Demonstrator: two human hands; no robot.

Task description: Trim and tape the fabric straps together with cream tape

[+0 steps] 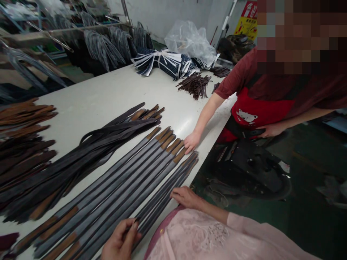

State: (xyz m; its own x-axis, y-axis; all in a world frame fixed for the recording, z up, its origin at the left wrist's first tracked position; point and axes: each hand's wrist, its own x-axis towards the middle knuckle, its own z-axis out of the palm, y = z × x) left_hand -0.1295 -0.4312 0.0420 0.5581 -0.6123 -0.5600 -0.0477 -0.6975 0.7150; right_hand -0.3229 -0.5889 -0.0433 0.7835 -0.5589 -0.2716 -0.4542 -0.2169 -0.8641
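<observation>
Long, narrow grey-and-black strips with brown ends lie side by side on a white table. A narrower bunch of dark strips runs along the near edge. At the lower end of this bunch, my left hand is closed, thumb and forefinger pinching a strip. My right hand is farther along the same bunch, its bent fingers closed at the outer strip's edge. Another person's hand touches the brown far ends of the laid-out strips.
A loose black strip pile lies beyond, with brown strips at left. Farther back are short dark pieces, a tied bundle and a clear plastic bag. The other person, in a red apron, stands at right.
</observation>
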